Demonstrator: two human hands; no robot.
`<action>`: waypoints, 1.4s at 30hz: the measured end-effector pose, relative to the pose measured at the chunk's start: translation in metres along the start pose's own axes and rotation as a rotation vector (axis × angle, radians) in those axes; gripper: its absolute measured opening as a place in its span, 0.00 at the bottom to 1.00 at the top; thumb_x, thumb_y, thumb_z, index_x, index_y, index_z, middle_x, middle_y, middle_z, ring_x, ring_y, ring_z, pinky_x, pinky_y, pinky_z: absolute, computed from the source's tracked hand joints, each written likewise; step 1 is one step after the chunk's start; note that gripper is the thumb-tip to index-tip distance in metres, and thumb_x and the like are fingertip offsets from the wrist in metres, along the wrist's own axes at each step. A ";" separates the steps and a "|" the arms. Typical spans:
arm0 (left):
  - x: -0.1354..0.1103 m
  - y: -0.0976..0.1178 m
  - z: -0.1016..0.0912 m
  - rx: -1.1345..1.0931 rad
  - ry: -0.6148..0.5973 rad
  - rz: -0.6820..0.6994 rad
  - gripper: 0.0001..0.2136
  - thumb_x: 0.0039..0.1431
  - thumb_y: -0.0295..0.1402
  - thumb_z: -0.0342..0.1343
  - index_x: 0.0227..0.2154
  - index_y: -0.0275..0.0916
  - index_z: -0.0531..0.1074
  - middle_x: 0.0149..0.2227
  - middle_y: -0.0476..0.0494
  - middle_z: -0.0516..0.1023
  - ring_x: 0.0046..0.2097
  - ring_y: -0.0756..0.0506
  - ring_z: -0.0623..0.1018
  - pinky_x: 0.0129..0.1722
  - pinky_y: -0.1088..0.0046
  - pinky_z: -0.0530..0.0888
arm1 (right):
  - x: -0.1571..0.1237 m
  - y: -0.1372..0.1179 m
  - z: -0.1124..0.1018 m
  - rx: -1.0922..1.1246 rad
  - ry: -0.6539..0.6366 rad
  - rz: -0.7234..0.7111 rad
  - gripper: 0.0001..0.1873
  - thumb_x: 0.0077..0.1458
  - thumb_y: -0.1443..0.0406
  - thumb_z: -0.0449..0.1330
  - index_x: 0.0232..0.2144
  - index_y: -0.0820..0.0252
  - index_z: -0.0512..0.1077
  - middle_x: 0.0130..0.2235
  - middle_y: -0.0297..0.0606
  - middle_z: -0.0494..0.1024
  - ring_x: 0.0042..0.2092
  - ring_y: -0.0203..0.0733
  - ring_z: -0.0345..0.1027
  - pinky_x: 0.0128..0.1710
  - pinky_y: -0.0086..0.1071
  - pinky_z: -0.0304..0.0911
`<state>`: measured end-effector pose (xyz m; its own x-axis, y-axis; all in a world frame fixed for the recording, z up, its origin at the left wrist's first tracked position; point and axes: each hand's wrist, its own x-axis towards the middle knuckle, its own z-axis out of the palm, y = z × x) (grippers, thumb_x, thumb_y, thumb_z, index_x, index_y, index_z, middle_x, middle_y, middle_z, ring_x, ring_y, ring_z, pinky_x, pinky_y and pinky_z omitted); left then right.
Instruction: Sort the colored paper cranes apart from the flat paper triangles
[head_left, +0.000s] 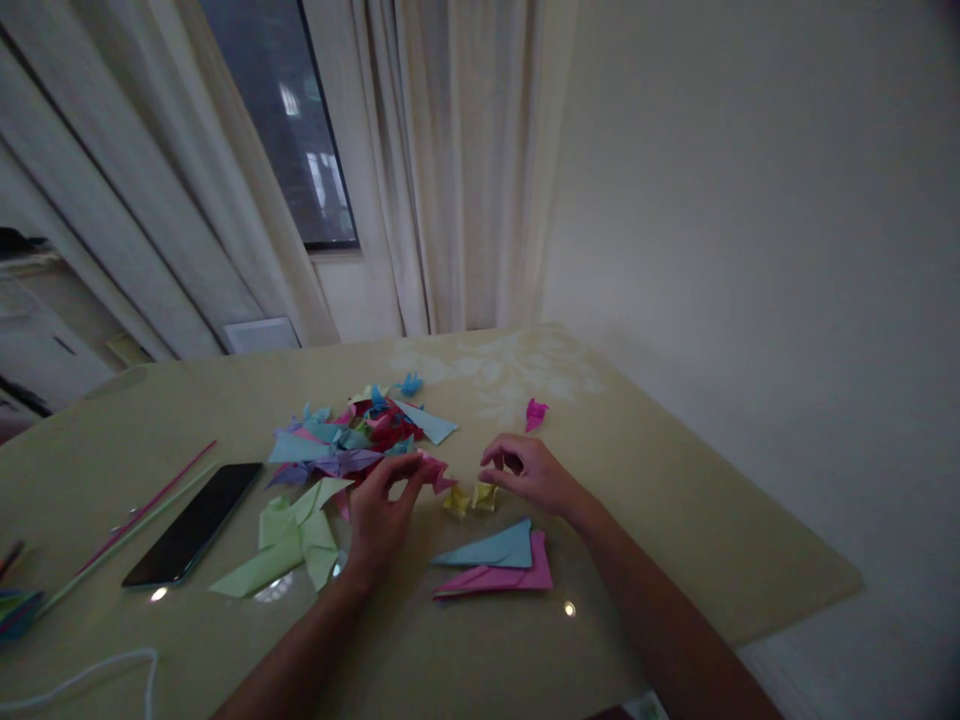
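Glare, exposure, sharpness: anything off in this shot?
Head view: dim overall; small glare spots on the glossy table, one by the phone's near end; bright patches in the window; fine folds of the yellow paper pieces look soft.

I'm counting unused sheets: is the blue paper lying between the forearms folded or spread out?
Folded: the blue paper is a narrow wedge tapering to a point at its left end, beside the pink paper.
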<state>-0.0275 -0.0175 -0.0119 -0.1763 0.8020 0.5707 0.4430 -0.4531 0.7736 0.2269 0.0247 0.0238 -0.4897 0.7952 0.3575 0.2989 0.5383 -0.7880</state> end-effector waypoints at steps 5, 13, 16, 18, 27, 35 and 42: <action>-0.009 0.008 0.002 -0.026 -0.038 0.072 0.07 0.64 0.37 0.64 0.42 0.43 0.81 0.39 0.47 0.86 0.39 0.46 0.86 0.41 0.70 0.83 | 0.001 -0.014 0.019 0.024 -0.052 -0.140 0.30 0.58 0.51 0.71 0.59 0.52 0.73 0.48 0.40 0.75 0.37 0.38 0.66 0.38 0.32 0.66; -0.008 0.030 0.008 -0.180 0.008 0.004 0.03 0.62 0.34 0.64 0.36 0.42 0.80 0.35 0.48 0.77 0.35 0.50 0.79 0.31 0.79 0.78 | 0.001 -0.021 0.033 -0.073 0.045 -0.288 0.33 0.52 0.56 0.76 0.57 0.53 0.69 0.52 0.43 0.70 0.43 0.41 0.67 0.43 0.35 0.70; -0.007 0.030 0.008 -0.255 -0.047 -0.027 0.04 0.63 0.36 0.63 0.36 0.44 0.82 0.40 0.46 0.76 0.40 0.48 0.80 0.35 0.77 0.80 | 0.003 -0.015 0.038 -0.089 0.088 -0.260 0.18 0.62 0.64 0.67 0.53 0.54 0.70 0.48 0.39 0.72 0.39 0.39 0.69 0.41 0.34 0.70; -0.007 0.028 0.008 -0.268 -0.081 -0.061 0.06 0.63 0.37 0.63 0.38 0.45 0.84 0.42 0.45 0.76 0.42 0.47 0.80 0.38 0.74 0.81 | 0.003 -0.012 0.040 -0.081 0.168 -0.252 0.15 0.63 0.68 0.63 0.51 0.54 0.70 0.47 0.38 0.72 0.38 0.37 0.70 0.40 0.33 0.69; -0.006 0.016 0.010 -0.359 -0.111 -0.288 0.11 0.61 0.42 0.64 0.42 0.45 0.85 0.48 0.43 0.77 0.49 0.44 0.80 0.50 0.66 0.80 | -0.001 -0.017 0.028 -0.287 -0.003 -0.395 0.17 0.59 0.61 0.70 0.48 0.55 0.72 0.45 0.41 0.78 0.46 0.46 0.72 0.47 0.38 0.70; -0.007 0.022 0.009 -0.340 -0.238 -0.196 0.13 0.65 0.43 0.62 0.47 0.46 0.84 0.54 0.40 0.78 0.58 0.40 0.78 0.56 0.60 0.79 | -0.001 -0.005 0.027 -0.415 0.110 -0.428 0.12 0.68 0.64 0.61 0.52 0.57 0.74 0.41 0.43 0.82 0.42 0.47 0.74 0.47 0.40 0.68; -0.001 0.018 0.005 -0.217 -0.300 0.002 0.14 0.68 0.37 0.56 0.53 0.45 0.80 0.57 0.37 0.78 0.56 0.40 0.80 0.53 0.59 0.80 | 0.000 0.004 0.024 -0.332 0.222 -0.286 0.10 0.67 0.67 0.58 0.47 0.56 0.77 0.41 0.42 0.84 0.39 0.44 0.76 0.44 0.38 0.71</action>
<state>-0.0145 -0.0243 0.0003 0.1043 0.8647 0.4914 0.2405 -0.5013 0.8312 0.2087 0.0197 0.0085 -0.4149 0.6231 0.6630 0.4406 0.7752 -0.4528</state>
